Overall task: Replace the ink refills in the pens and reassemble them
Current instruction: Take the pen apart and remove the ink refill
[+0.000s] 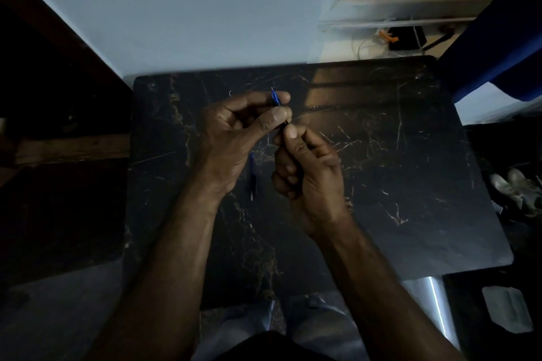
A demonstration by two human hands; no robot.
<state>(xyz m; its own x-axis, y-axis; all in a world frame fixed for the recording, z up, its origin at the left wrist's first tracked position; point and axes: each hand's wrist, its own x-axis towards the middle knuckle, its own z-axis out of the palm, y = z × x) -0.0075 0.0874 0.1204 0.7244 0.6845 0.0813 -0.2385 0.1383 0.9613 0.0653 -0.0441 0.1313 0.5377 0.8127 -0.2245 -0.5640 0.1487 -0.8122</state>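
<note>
Head view, both hands' fingers (281, 114) pinching (closed) pen (276, 98)

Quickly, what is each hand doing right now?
Left hand: closed on the blue pen tip.
Right hand: closed on the pen barrel.

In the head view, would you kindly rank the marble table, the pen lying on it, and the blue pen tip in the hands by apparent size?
1. Marble table, by far the largest.
2. Pen lying on the table, partly hidden by the left hand.
3. Blue pen tip, pinched by the left hand; the right hand covers the barrel, so only its visible part counts.
</note>
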